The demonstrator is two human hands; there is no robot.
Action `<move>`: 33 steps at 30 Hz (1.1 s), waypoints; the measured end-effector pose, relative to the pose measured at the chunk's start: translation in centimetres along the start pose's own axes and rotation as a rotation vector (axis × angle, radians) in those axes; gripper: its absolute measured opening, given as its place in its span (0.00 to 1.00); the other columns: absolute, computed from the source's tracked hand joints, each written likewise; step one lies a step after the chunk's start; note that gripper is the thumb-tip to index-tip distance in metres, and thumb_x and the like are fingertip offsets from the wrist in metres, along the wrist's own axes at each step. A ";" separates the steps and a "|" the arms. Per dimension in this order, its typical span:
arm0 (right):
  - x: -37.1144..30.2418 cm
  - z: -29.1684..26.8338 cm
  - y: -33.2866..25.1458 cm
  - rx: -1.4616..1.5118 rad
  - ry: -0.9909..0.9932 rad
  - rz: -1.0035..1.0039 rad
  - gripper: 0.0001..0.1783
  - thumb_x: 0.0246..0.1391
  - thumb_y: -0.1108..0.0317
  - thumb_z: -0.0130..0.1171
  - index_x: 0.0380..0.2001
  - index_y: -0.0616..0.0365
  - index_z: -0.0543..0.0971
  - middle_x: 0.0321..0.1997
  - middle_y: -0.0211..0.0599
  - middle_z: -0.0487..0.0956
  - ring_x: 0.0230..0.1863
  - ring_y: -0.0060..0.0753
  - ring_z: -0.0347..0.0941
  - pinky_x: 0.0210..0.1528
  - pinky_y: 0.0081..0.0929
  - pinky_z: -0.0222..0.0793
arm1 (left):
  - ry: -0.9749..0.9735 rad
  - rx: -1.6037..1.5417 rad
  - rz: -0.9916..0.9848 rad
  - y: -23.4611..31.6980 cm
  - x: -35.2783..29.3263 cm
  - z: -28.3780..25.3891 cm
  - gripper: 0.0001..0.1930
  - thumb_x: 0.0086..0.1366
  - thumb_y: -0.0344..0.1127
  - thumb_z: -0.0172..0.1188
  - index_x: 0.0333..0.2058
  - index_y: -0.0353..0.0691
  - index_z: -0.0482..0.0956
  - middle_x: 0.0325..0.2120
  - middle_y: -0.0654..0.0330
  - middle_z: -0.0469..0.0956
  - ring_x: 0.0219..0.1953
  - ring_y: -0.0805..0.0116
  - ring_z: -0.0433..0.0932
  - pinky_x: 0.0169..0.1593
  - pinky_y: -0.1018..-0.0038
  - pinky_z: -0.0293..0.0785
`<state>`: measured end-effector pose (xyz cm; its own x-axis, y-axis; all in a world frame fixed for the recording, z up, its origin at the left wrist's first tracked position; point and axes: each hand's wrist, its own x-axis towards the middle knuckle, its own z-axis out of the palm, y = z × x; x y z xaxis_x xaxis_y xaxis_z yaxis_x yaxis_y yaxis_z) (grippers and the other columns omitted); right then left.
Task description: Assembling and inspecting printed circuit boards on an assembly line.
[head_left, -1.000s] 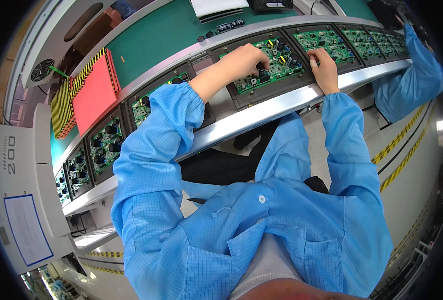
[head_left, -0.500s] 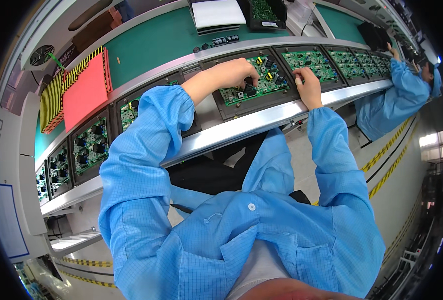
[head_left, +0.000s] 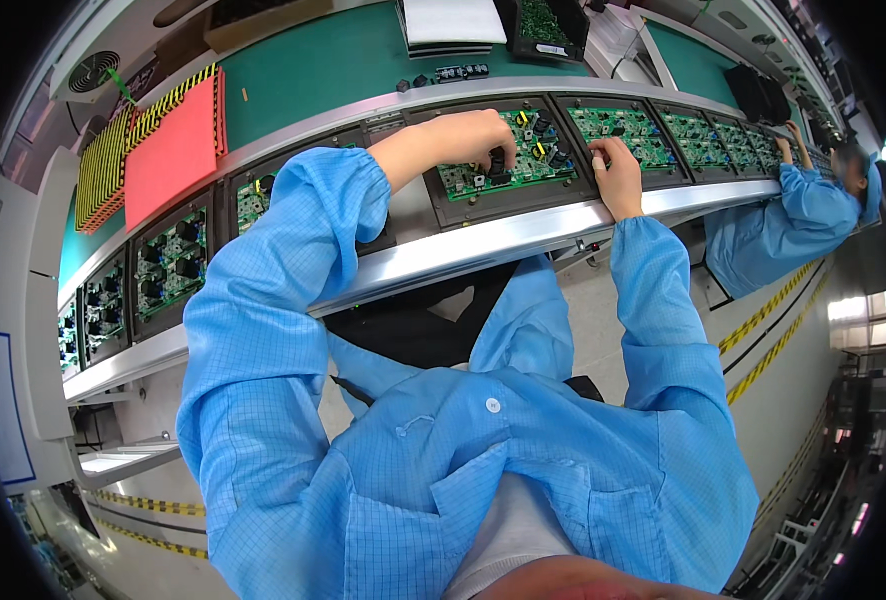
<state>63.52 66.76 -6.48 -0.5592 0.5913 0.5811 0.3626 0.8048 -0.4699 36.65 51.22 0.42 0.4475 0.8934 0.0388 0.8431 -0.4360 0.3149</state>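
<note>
My left hand reaches over a green circuit board in a dark carrier frame. Its fingers pinch a black round component standing on the board. Its underside is hidden, so I cannot tell whether it is seated. At the right edge of the same carrier, near the rail, is my right hand, fingers curled inward and thumb against them. What lies between those fingers, if anything, cannot be made out. Another populated board sits just beyond the right hand.
A metal rail runs along the near side of a row of carriers. On the green bench are loose black components, red sheets, a white stack and a black bin. A co-worker sits farther right.
The view has shifted slightly. My left hand remains at the black component and my right hand at the carrier edge. The co-worker's hands have moved a little.
</note>
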 end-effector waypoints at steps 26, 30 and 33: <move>0.4 -0.3 1.0 -0.018 0.000 -0.017 0.06 0.59 0.75 0.59 0.39 0.58 0.81 0.34 0.37 0.77 0.31 0.36 0.75 0.38 0.30 0.72 | 0.390 -0.057 -0.097 0.6 -3.0 3.3 0.21 0.55 0.28 0.72 0.49 0.46 0.87 0.41 0.53 0.83 0.45 0.51 0.81 0.50 0.59 0.79; 0.4 -0.5 0.6 -0.039 -0.007 -0.006 0.06 0.58 0.75 0.60 0.39 0.58 0.81 0.35 0.37 0.78 0.31 0.36 0.76 0.38 0.30 0.72 | 0.468 -0.085 -0.082 0.4 -3.1 4.1 0.19 0.56 0.27 0.70 0.48 0.44 0.86 0.42 0.53 0.83 0.45 0.50 0.81 0.50 0.59 0.79; 0.3 -0.5 0.9 -0.040 -0.021 -0.010 0.06 0.58 0.76 0.60 0.39 0.58 0.81 0.35 0.37 0.78 0.32 0.35 0.76 0.38 0.30 0.72 | 0.480 -0.127 -0.064 0.4 -3.1 4.5 0.20 0.56 0.24 0.69 0.50 0.43 0.85 0.42 0.54 0.83 0.47 0.50 0.80 0.52 0.60 0.78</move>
<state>64.10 67.70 -6.40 -0.5779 0.5826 0.5715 0.3864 0.8121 -0.4372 36.97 47.83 -3.79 0.1833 0.8799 0.4383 0.8082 -0.3888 0.4424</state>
